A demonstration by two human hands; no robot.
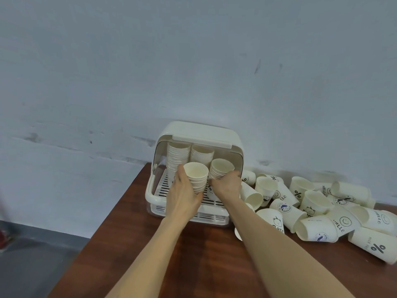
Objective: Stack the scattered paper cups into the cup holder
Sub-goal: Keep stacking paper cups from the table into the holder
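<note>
The cup holder (pixel 194 168), a cream plastic box with a raised front cover and a slotted tray floor, stands on the table (pixel 193 261) against the wall (pixel 150 61). Two tall stacks of paper cups (pixel 190 154) stand upright at its rear; their lower parts are hidden behind the hands.

The left hand (pixel 182 196) has its grip closed around the left cup stack (pixel 196 179), mouth up, over the tray at the holder's front. The right hand (pixel 227 184) has its grip closed around the right cup stack (pixel 220 168), tilted slightly and just beside the left one. The fingers of both hands are largely hidden behind the stacks, and the bases of the stacks cannot be seen.

The scattered paper cups (pixel 318 207) lie on their sides in a pile on the table to the right of the holder, touching one another. Legible print includes "HELLO" with a smiley face, a "%" sign, and round blue emblems whose lettering is too small to read. One cup at the right edge is cut off by the frame. A red blurred object (pixel 4 235) at the left edge cannot be identified.
</note>
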